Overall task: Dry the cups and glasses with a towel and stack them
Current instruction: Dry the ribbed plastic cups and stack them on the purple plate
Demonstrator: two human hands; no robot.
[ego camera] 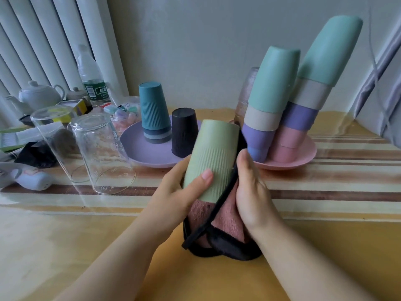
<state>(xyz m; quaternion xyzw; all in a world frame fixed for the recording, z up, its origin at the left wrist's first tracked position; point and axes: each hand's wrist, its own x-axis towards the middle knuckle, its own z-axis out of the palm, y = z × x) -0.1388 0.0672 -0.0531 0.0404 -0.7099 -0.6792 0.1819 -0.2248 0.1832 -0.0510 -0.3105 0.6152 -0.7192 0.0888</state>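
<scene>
My left hand (182, 187) grips a light green ribbed cup (211, 157), held bottom up above the table. My right hand (251, 187) presses a pink towel with black edging (225, 222) against the cup's right side; the towel hangs below the cup's mouth. Two clear glasses (97, 153) stand upside down at the left. A purple plate (138, 146) bears a stack of blue-grey cups (153, 111) and a black cup (184, 132), all inverted. On a pink plate (303, 157) lean two tall stacks of inverted pastel cups (273, 90).
At the far left are a white teapot (39, 95), a plastic water bottle (90, 77), a jar of small clips (125, 118) and other clutter. A frosted glass (246, 94) stands behind the pastel stacks. The striped tablecloth (336, 192) lies under clear plastic.
</scene>
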